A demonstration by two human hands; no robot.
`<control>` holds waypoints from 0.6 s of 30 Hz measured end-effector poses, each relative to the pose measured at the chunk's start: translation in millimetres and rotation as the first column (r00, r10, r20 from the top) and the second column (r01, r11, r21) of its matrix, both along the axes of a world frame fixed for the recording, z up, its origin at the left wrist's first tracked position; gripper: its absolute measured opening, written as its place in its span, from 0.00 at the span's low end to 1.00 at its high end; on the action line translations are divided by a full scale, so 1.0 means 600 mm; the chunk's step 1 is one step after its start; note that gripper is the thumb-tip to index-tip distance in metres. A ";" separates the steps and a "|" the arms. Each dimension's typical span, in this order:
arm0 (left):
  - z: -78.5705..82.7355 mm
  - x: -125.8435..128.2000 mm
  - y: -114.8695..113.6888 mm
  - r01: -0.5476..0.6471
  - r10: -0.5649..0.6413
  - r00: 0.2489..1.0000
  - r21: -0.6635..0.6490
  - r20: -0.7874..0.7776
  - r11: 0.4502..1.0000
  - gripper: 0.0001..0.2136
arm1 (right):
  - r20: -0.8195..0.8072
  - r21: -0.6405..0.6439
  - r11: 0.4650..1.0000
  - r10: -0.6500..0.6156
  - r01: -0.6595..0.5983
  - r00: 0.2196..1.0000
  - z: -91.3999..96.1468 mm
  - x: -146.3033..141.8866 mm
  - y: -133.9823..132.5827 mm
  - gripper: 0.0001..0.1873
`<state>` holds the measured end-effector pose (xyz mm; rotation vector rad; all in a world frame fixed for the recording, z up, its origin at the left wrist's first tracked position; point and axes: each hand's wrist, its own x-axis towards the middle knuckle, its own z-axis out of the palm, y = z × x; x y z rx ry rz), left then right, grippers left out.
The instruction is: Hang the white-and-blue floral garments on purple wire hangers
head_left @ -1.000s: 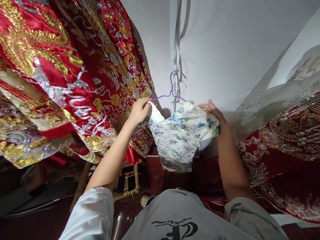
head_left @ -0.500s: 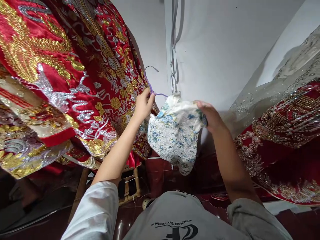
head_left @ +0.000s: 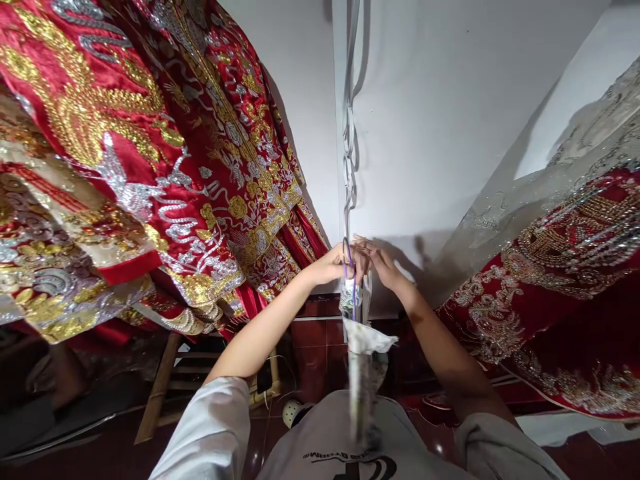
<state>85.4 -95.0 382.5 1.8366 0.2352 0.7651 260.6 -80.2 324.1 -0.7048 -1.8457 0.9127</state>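
Observation:
A purple wire hanger (head_left: pixel 355 293) with a dark hook is held in my left hand (head_left: pixel 336 265), whose fingers are closed around it below the hook. From it hangs a white cloth garment (head_left: pixel 366 340) with a blue and green floral print. The garment is turned nearly edge-on, and its lower part is blurred in front of my shirt. Against the left hand, on its right side, is my right hand (head_left: pixel 383 261), with fingers stretched toward the hanger. The fingertips partly overlap the left hand, so what they touch is hard to make out.
Red robes with gold and silver embroidery (head_left: pixel 240 173) hang at the left. A beaded red gown (head_left: pixel 560 267) stands at the right. A pale looped strap (head_left: pixel 349 147) runs down the white wall (head_left: pixel 430 120). A wooden stool (head_left: pixel 160 387) stands at lower left.
The garment has swung from facing me to edge-on and hangs lower. My left hand has moved right and down with the hanger. My right hand has left the garment's side and come in beside the left.

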 end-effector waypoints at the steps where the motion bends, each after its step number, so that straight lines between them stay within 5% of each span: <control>1: -0.005 0.009 0.010 0.000 0.003 0.998 -0.046 0.062 0.999 0.14 | 0.002 0.038 0.999 -0.038 0.038 0.999 -0.004 0.009 0.004 0.38; 5: 0.002 0.022 0.050 -0.168 0.181 0.978 -0.128 0.103 0.977 0.11 | 0.112 0.084 0.961 -0.271 0.263 0.956 0.002 0.064 0.020 0.33; 9: 0.065 -0.016 0.073 -0.171 0.161 0.968 -0.037 -0.192 0.985 0.10 | 0.236 0.170 0.858 -0.514 0.486 0.825 0.033 0.122 0.034 0.30; 13: 0.124 -0.091 0.082 -0.235 0.267 0.864 0.127 -0.427 0.964 0.14 | 0.172 0.185 0.735 -0.678 0.652 0.715 0.091 0.155 0.055 0.31; 16: 0.129 -0.142 0.093 -0.421 0.494 0.795 0.266 -0.353 0.867 0.10 | 0.241 0.162 0.710 -0.702 0.686 0.670 0.146 0.147 0.076 0.32; 18: 0.114 -0.165 0.104 -0.624 0.690 0.701 0.311 -0.182 0.717 0.09 | 0.284 0.161 0.709 -0.699 0.686 0.656 0.177 0.127 0.090 0.32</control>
